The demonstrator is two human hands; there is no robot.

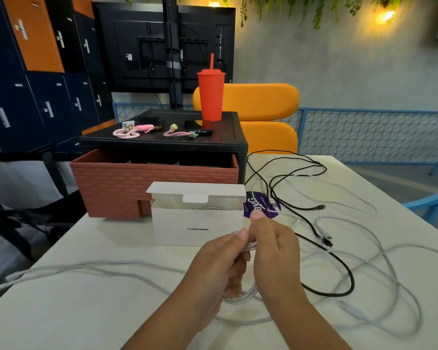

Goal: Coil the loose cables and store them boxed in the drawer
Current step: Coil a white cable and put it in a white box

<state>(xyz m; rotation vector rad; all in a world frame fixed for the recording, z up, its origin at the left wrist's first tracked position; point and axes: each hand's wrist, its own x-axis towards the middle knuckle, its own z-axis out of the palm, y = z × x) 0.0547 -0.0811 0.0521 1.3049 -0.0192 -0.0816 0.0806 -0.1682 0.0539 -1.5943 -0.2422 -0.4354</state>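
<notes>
My left hand (216,269) and right hand (276,251) grip a partly coiled white cable (240,298). At 12 o'clock: open white cardboard box (195,229); behind it, brick-red ribbed drawer (127,183). At 3 o'clock: black braided cable (339,293).

On table (86,311): box (195,231) in front of drawer (127,185), loose cables (352,280) to R, cup (211,97) atop unit (228,133).

Probably a shared office lounge. Navy and orange lockers (36,97) line the left wall, beside a large black screen (127,34).
</notes>
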